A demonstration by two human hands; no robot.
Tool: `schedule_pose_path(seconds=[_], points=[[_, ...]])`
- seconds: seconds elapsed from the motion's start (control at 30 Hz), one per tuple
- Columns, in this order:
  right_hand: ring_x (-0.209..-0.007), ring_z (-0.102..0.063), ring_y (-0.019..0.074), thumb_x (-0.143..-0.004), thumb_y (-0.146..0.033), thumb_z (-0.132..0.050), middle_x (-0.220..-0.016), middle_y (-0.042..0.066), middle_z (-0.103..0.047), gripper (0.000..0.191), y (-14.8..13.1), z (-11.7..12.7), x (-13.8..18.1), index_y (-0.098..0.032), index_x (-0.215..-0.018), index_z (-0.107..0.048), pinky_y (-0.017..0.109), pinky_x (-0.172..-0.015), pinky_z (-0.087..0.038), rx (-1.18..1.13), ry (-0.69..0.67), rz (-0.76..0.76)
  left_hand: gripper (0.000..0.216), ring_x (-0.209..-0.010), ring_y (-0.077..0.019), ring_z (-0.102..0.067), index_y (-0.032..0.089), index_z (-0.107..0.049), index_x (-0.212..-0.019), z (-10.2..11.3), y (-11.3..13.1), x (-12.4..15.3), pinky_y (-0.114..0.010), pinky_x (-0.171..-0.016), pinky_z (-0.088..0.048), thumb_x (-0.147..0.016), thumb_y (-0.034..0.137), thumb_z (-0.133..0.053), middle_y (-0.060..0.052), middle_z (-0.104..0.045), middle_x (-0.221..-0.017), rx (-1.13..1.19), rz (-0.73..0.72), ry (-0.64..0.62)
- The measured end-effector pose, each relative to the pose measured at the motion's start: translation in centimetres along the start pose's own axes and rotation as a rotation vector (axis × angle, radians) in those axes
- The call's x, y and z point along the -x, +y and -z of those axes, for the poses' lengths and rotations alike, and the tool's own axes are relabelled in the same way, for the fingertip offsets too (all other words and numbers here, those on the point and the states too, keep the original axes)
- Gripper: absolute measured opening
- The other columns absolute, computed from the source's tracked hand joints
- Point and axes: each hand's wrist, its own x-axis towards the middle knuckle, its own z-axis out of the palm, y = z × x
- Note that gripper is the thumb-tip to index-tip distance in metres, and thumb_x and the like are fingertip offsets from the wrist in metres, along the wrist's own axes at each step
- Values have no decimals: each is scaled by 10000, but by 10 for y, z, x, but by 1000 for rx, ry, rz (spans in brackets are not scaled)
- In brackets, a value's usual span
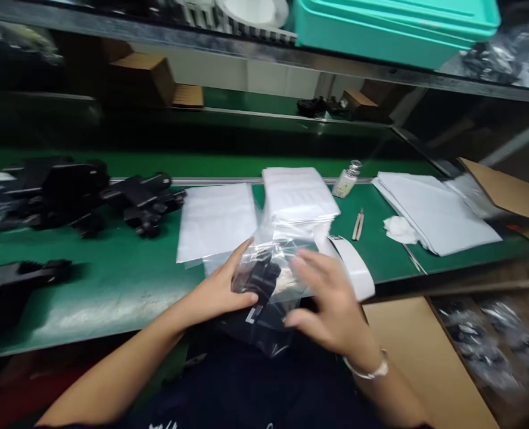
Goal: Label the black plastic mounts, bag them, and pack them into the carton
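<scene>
My left hand [222,289] grips the left side of a clear plastic bag [276,262] that holds a black plastic part [258,280], at the near edge of the green bench [112,286]. My right hand [331,301] is on the bag's right side, fingers spread and blurred by motion. The bag's lower end hangs over my lap. A stack of clear bags [298,196] lies just behind it, with a flat white sheet pile [217,220] to its left.
Black plastic parts [139,199] lie at the left of the bench. A small bottle [347,179], two thin sticks [358,225], a white paper pile [434,211] and a cardboard box [506,190] sit right. A teal bin [394,27] stands on the upper shelf.
</scene>
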Motion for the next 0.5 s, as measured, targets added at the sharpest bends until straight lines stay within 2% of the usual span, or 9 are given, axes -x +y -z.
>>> schedule_pose_path(seconds=[0.03,0.1,0.17,0.23,0.27,0.3,0.4,0.43,0.5], points=[[-1159,-595,304,-863,-562,-623,-1271,112,-628,551,-9,-4,-5,-284,-1337,-582,459,-1001,-495,71,-128,28,1072,-1069,-268,-690,218,74,-1572,-7,1,2,-340,-852,-572,-810,387,-661,-128,-659,-1281,-69,-44,1],[-978,-653,244,-864,-573,-617,-1034,93,-704,475,-18,-10,-15,-212,-1169,-664,354,-877,-535,102,-297,8,1094,-896,-252,-735,249,128,-1568,-19,4,6,-314,-739,-592,-814,409,-648,-88,-719,-1156,-214,-184,27],[-880,-658,166,-890,-518,-612,-911,34,-704,346,-13,-9,-20,-206,-1032,-658,235,-786,-516,-52,-492,69,1006,-713,-235,-734,266,105,-1574,-28,4,8,-288,-605,-586,-857,462,-572,-48,-759,-966,-312,-398,75],[-848,-643,105,-907,-445,-616,-901,-6,-690,243,-4,-1,-12,-209,-964,-602,158,-749,-478,-261,-668,114,894,-675,-237,-730,282,76,-1579,-36,1,5,-288,-586,-589,-907,489,-477,-34,-764,-897,-361,-587,66],[-831,-632,87,-900,-431,-630,-914,-13,-680,240,0,4,-5,-207,-960,-570,141,-740,-467,-332,-697,76,860,-687,-239,-734,277,72,-1580,-39,0,2,-287,-595,-593,-925,492,-442,-34,-765,-889,-379,-633,49],[-796,-620,78,-879,-438,-657,-918,-14,-669,278,1,8,5,-201,-970,-543,137,-724,-463,-361,-665,-5,850,-703,-240,-738,264,77,-1580,-43,-2,-2,-282,-600,-596,-934,493,-426,-34,-767,-887,-397,-643,24],[-740,-599,77,-806,-471,-733,-947,8,-656,455,-1,13,34,-180,-1083,-520,155,-714,-469,-273,-420,-245,884,-754,-250,-750,228,45,-1585,-57,-2,-14,-264,-596,-598,-917,514,-459,-51,-773,-927,-426,-632,-53],[-762,-609,82,-813,-454,-733,-965,19,-662,458,-2,13,43,-178,-1118,-531,157,-733,-470,-236,-379,-249,889,-771,-255,-753,231,24,-1588,-61,-1,-18,-266,-605,-603,-907,518,-471,-57,-774,-949,-417,-651,-79],[-832,-634,91,-854,-400,-701,-974,31,-681,347,-2,15,56,-180,-1096,-586,153,-783,-465,-208,-380,-166,899,-791,-261,-756,247,8,-1588,-70,5,-25,-282,-644,-617,-891,515,-493,-57,-778,-965,-379,-693,-126]])
